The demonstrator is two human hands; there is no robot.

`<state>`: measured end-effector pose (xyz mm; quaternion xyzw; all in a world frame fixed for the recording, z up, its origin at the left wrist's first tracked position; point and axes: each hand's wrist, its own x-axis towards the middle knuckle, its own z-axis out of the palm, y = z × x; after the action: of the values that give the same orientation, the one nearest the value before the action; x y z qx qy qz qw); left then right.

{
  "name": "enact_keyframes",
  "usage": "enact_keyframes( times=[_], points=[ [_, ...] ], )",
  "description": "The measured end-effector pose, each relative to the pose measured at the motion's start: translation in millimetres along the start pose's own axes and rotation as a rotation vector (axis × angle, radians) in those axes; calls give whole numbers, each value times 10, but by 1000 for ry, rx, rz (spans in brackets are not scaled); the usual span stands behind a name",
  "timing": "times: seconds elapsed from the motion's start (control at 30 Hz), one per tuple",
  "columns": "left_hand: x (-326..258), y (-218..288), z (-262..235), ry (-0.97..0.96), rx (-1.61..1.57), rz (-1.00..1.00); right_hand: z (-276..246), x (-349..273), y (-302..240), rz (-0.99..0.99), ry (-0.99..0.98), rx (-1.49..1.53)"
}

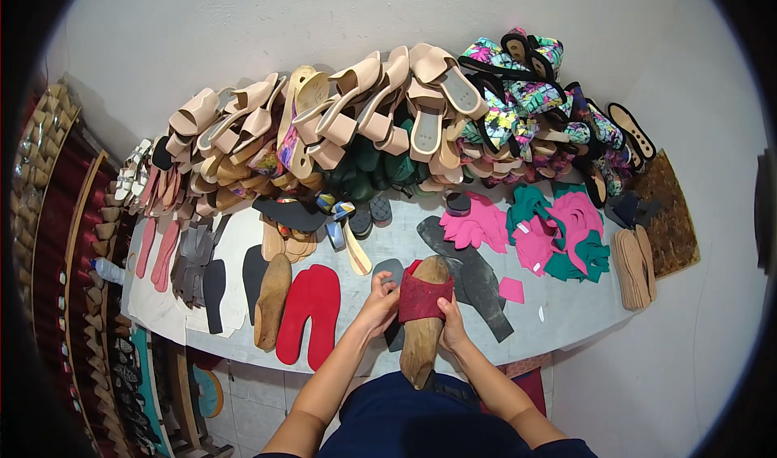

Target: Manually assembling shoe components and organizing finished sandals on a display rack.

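Note:
A wooden shoe last [420, 349] is upright in front of my body, above the table's near edge. Around its middle wraps a dark red shoe upper [424, 298], a wide band. My left hand [380, 304] is closed at the band's left edge, fingers bent against it. On the other side my right hand [452, 322] grips the last and band together, its thumb on the band. Part of a grey sole [394, 337] shows behind my left hand. Left of my hands lies a pair of red insoles [312, 312], beside another wooden last [273, 300].
Beige heeled sandals [356, 86] and floral sandals [518, 102] are piled along the wall. Pink cutouts [473, 223] and green ones [593, 256] lie right on the table [566, 308], near stacked tan soles [633, 268]. Shelves of lasts [105, 231] stand left.

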<state>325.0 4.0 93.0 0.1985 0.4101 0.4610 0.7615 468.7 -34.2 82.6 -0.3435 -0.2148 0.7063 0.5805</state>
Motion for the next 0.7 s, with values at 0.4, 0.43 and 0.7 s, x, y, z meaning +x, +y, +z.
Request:
enact_keyframes(
  times=[0.4, 0.43, 0.7],
  points=[
    [-106, 307, 112, 95, 802, 491, 65, 70, 14, 96, -45, -98],
    [-132, 353, 201, 139, 1007, 433, 65, 76, 7, 96, -44, -138],
    [9, 330, 55, 61, 791, 253, 176, 43, -62, 157, -53, -304]
  ],
)
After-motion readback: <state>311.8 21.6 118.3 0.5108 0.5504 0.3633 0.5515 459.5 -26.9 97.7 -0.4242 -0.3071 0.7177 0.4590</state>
